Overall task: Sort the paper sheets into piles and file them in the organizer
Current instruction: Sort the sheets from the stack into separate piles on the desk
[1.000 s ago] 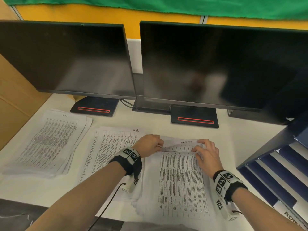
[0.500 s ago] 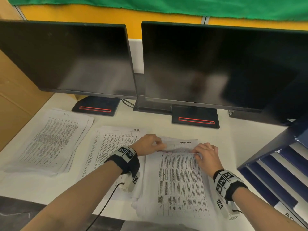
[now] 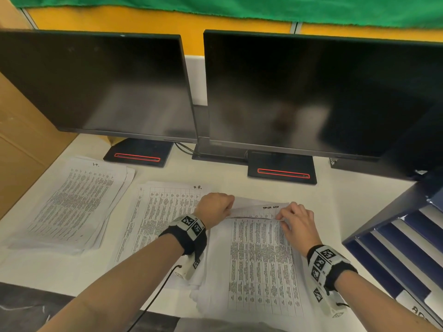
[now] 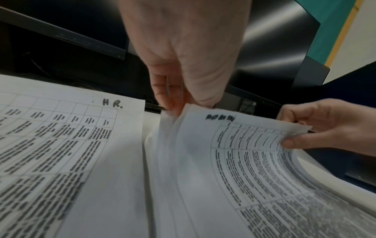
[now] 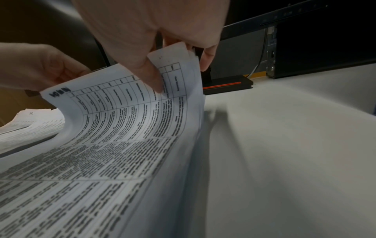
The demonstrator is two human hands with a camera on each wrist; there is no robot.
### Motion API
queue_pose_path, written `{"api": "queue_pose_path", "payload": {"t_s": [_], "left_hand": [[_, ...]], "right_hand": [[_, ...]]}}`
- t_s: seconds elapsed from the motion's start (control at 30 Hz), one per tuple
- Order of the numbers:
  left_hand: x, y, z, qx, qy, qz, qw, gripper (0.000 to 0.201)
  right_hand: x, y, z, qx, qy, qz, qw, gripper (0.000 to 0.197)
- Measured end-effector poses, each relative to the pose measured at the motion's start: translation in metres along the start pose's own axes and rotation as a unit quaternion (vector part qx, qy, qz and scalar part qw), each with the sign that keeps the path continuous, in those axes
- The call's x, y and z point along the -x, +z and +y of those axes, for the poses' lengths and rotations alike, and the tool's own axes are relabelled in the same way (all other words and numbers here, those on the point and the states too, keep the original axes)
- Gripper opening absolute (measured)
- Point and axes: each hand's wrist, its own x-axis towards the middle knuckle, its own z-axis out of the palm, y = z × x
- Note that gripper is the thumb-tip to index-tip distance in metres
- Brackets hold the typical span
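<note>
Change: your left hand (image 3: 217, 207) and right hand (image 3: 296, 222) have pinched the top sheets' far edge (image 4: 234, 128) higher | Meaning: next sheet's "TASK LIST" heading (image 3: 271, 207) readable, sorting continues

Bare forearms, no sleeves, rising from the bottom of the head view. Black wristband (image 3: 191, 238) left of centre, white blocks with black-and-white square markers on top. Thin black cable (image 3: 153, 298) trailing toward the bottom edge. Matching marker-covered band (image 3: 328, 267) at lower right.
</note>
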Motion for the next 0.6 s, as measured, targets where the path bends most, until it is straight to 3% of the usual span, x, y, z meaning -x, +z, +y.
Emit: {"api": "queue_pose_path", "payload": {"t_s": [0.2, 0.27, 0.33, 0.5, 0.6], "left_hand": [[0.0002, -0.0004, 0.0030, -0.117, 0.081, 0.022, 0.990, 0.023], [0.0015, 0.0006, 0.0015, -0.131, 0.115, 0.045, 0.984, 0.017], [0.0041, 0.0040, -0.0021, -0.106, 0.138, 0.077, 0.982, 0.003], [0.0083, 0.0015, 0.0013, 0.020, 0.172, 0.080, 0.982, 0.018], [0.0071, 0.0009, 0.0023, 0.076, 0.135, 0.041, 0.987, 0.020]], "right_hand": [[-0.0004, -0.0008, -0.0008, 0.026, 0.004, 0.032, 0.999, 0.023], [-0.0012, -0.0014, 0.0003, 0.030, 0.001, 0.024, 0.999, 0.023], [-0.0019, -0.0008, 0.0014, 0.027, -0.002, 0.010, 1.000, 0.021], [-0.0012, 0.0030, 0.0029, 0.020, 0.005, -0.010, 1.000, 0.017], [-0.0001, 0.0036, 0.0031, 0.025, 0.008, -0.007, 1.000, 0.017]]}}
